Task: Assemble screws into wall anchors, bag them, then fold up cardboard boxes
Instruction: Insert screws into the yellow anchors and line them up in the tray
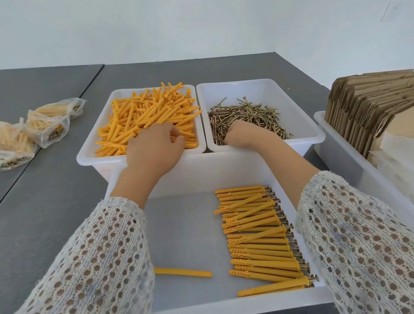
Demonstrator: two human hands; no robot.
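Reaching: left hand (152, 149) curled among anchors (145, 117); right hand (243, 134) in screws (247, 116), grip unclear.

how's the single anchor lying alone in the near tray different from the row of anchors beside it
The lone anchor lies by itself at the left of the near tray, partly hidden under a sleeve; the row of anchors is stacked along the right side. The row of anchors shows metal screw heads at the right ends; no screw shows in the lone anchor, though its left end is hidden. Both are yellow plastic and lie roughly left to right.

Grey tables (54, 224) stand against a pale wall (185, 13).
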